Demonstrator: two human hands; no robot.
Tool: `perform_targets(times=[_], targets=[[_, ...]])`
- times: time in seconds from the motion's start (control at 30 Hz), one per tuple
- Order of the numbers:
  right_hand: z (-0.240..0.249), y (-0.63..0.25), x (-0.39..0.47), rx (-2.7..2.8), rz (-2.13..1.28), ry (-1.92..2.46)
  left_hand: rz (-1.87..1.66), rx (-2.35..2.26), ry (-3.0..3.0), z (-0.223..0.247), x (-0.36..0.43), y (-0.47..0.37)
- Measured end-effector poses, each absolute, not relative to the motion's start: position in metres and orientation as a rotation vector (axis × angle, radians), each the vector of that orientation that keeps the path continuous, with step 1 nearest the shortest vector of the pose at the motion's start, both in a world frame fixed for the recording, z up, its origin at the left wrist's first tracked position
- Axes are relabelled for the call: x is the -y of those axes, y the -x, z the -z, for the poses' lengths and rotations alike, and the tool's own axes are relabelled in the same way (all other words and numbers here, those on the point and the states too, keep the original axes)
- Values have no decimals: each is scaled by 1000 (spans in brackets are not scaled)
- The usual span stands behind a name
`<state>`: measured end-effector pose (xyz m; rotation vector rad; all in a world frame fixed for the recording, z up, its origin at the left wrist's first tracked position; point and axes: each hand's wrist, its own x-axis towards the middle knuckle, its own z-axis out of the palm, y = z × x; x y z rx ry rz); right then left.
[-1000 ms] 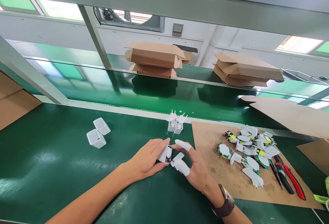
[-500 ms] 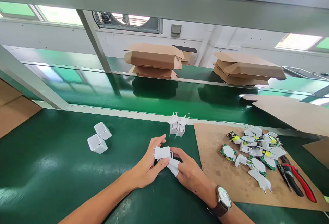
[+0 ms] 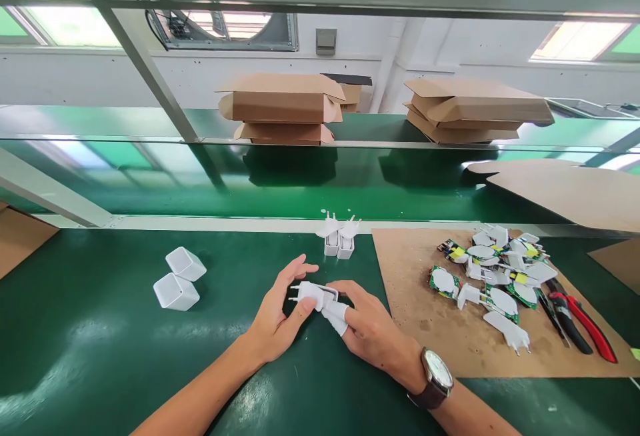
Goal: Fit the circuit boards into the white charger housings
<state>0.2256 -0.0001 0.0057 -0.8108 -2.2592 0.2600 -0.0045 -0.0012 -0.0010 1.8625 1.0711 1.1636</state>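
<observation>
Between my hands is a white power adapter [image 3: 315,293], its two plug pins pointing left. My left hand [image 3: 274,319] presses its thumb on the plug end, with its fingers reaching behind. My right hand [image 3: 373,329] grips the adapter's other end, where part of the case is hidden by the fingers. A white wrap [image 3: 336,317] covers the right thumb. Just beyond the hands, two white adapter cases [image 3: 339,247] stand side by side with pinned plug parts tilted at their tops. To the left lie two white adapter blocks [image 3: 176,291], touching each other.
On a brown cardboard sheet [image 3: 410,336] at the right lie several circuit boards with white plug parts [image 3: 500,302]. Red-and-black pliers [image 3: 583,326] and thin dark tweezers [image 3: 553,318] lie beside them. Cardboard boxes [image 3: 280,108] are stacked on the shelf behind the green bench [image 3: 100,356].
The adapter has turned between my hands, so its pins now show plainly towards the left. My left hand's fingers have spread a little. The whole view has shifted slightly.
</observation>
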Motion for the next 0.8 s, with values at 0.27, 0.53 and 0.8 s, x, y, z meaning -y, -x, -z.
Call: perform_targets(times=[0.27,0.53,0.8], targets=[[-9,-226,1,2285,-339,917,-1357,-1047,-2136,-15,-3,-2],[-7,-224,-1,2233,-373,867,-1313,-1046,-2075,-12,-5,-2],[-5,-225,2,2173,-460,949,-1332,-1013,-2084,-12,-7,-1]])
